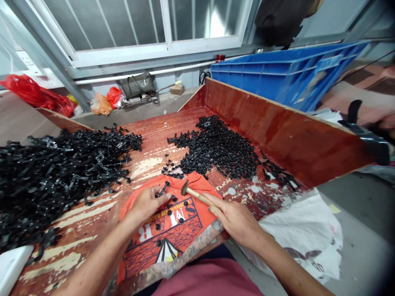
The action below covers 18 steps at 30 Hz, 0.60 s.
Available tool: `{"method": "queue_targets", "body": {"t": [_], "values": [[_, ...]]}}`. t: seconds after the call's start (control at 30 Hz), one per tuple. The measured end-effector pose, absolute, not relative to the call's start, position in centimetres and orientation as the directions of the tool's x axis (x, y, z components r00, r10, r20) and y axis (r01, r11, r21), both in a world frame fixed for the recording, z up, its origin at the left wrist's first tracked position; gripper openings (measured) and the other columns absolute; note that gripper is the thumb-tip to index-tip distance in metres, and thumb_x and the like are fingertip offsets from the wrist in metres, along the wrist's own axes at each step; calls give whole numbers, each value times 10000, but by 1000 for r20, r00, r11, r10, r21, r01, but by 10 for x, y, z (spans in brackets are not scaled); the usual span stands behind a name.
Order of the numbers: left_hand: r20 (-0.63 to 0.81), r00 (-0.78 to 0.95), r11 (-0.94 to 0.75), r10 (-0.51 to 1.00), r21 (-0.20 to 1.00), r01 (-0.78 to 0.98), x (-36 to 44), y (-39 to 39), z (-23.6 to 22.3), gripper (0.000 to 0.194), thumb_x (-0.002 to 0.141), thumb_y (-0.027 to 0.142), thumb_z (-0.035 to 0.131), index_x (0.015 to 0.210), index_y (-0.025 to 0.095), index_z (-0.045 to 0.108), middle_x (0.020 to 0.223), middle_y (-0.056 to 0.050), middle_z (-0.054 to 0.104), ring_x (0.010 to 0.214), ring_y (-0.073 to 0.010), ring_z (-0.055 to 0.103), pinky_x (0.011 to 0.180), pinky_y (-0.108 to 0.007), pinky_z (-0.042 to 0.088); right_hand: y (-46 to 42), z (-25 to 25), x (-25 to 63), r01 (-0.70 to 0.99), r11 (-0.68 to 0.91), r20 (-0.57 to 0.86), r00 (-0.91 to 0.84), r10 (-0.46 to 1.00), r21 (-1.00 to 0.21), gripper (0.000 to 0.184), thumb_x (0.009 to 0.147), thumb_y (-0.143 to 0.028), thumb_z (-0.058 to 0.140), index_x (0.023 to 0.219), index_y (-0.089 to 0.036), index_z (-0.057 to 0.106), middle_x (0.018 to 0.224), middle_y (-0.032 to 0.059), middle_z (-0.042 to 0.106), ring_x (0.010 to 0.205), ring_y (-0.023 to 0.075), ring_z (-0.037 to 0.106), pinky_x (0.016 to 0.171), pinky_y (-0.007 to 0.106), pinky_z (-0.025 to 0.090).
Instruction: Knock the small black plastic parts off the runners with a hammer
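My right hand [226, 211] is closed around the wooden handle of a small hammer [197, 195], whose dark head points left, above the cloth. Between the thumb and fingers of my left hand [151, 201] is a small black plastic part [163, 188], its far end sticking out past the fingertips. Beneath both hands lies an orange printed cloth [188, 226] at the near edge of the worktable. Several small round black pieces [158, 226] are scattered over the cloth. The hammer head is a short way right of the black part, apart from it.
A large heap of black parts [55, 176] spreads over the left of the red wooden table [148, 135]. A pile of small black pieces [220, 148] sits right of centre. A wooden side board [277, 127] bounds the right, with a blue crate [262, 80] behind it.
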<state>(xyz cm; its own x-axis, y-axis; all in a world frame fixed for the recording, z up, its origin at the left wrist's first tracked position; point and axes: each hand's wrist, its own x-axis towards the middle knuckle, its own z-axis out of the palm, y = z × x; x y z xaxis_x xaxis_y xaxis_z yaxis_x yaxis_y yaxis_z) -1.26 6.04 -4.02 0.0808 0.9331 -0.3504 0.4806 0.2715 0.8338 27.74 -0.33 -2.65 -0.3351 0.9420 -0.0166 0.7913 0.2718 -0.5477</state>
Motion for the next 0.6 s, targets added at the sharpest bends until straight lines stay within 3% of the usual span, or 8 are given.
{"method": "queue_targets", "body": {"t": [0.2,0.6], "values": [[-329,58,239,943,787,569,-11,59,-42,377,657,557,723,643,203,596,575,21,598,581,-168,537,550,-255,352,-2,-26,278,811,218,-50,-290,956,-544,472,998,-278,436,1445,-428,467,1219,-26,718,1015,229,719,849,369,568],[-310,24,239,950,776,583,-9,59,-39,375,654,559,726,598,218,581,530,27,561,567,-174,518,537,-259,311,-4,-26,277,813,251,-24,-310,951,-526,472,993,-268,451,1424,-456,483,1203,-57,723,993,215,725,835,343,571]]}}
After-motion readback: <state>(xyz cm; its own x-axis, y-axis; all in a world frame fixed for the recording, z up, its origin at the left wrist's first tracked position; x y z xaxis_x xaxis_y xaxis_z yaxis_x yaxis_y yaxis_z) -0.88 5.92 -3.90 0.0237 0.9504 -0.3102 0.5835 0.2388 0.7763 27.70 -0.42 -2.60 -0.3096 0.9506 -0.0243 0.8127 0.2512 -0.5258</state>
